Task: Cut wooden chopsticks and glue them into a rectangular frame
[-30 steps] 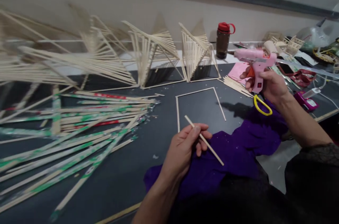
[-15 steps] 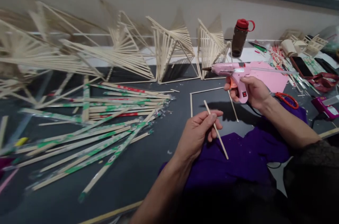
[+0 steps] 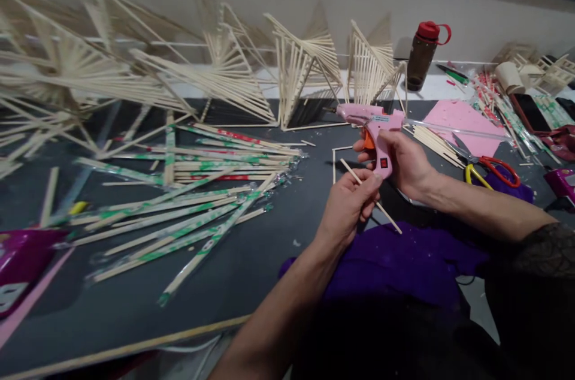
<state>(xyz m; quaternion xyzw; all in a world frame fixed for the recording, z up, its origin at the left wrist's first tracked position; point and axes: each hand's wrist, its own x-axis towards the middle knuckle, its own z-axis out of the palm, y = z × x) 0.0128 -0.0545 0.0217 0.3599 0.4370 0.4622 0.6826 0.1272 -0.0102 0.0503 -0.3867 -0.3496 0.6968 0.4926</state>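
A pink hot glue gun [image 3: 372, 119] is gripped by my right hand [image 3: 404, 164], its nozzle pointing left and a clear glue stick coming out of its back. My left hand [image 3: 348, 206] pinches a thin wooden stick [image 3: 389, 217], which slants down to the right just below the gun's handle. Beneath both hands, part of a stick frame [image 3: 334, 165] lies on the dark table [image 3: 251, 260]; my hands hide the rest of it. A purple cloth [image 3: 404, 266] is spread at the near edge, under my left wrist.
Wrapped chopsticks [image 3: 215, 200] lie in a pile to the left. Twisted stick structures [image 3: 309, 62] stand along the wall, beside a brown bottle [image 3: 420, 59] with a red lid. Scissors [image 3: 498, 170], bare sticks [image 3: 438, 145] and pink paper [image 3: 462, 122] lie to the right.
The glue gun has moved left and closer to my left hand. The stick in my left hand slants more flatly. The camera view has shifted, so the scissors and bare sticks show more.
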